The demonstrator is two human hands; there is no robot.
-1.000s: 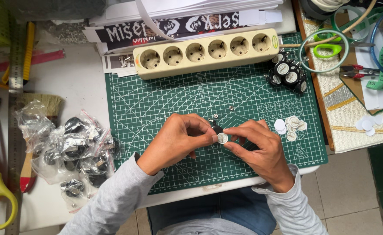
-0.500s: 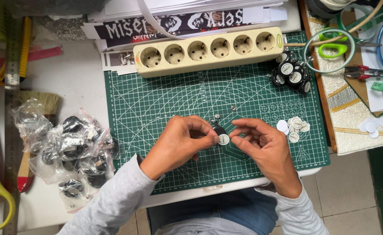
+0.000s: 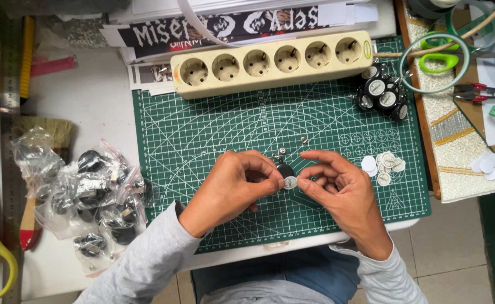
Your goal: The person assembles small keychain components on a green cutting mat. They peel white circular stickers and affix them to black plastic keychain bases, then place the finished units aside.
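1. Our left hand (image 3: 233, 188) pinches the small white disc (image 3: 290, 182) over the green cutting mat (image 3: 213, 129).
2. Our right hand (image 3: 337, 188), fingers curled, touches it from the right; the black keychain piece (image 3: 284, 169) is just behind.

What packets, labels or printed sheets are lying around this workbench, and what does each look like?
Clear crinkled plastic bags: left of the green cutting mat, holding dark round parts.
Black printed paper strip: top centre behind the cream socket strip, long, with white lettering and small pictures.
Small round white stickers: on the mat, right of the right hand.
One small round sticker: pinched between both hands, left hand beside it.
No screens.
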